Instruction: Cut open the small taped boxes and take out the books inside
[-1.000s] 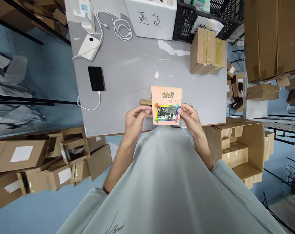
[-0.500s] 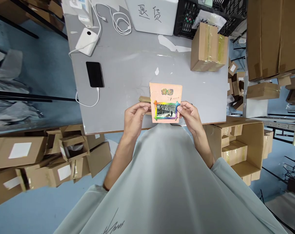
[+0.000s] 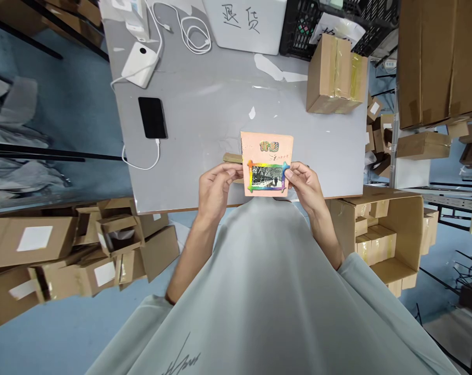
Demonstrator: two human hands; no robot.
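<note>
A small pink book (image 3: 267,152) is held up over the front edge of the table, its cover facing me. The cover has Chinese characters at the top and a dark picture in a rainbow-coloured frame below. My left hand (image 3: 217,190) pinches its left edge between thumb and fingers. On the right edge, my right hand (image 3: 305,183) grips it the same way, thumb on the cover. Behind the book and my left fingers, a flat brownish item (image 3: 232,157) lies on the table, mostly hidden.
On the grey table (image 3: 196,120) are a black phone (image 3: 152,117) on a cable, a white power bank (image 3: 139,64), a taped carton (image 3: 333,75), a white bin (image 3: 245,26) and a black crate (image 3: 298,31). Cardboard boxes (image 3: 48,234) stand left; an open carton (image 3: 407,224) stands right.
The view has shifted very slightly. Both hands keep the same hold on the book, which stays almost in place.
</note>
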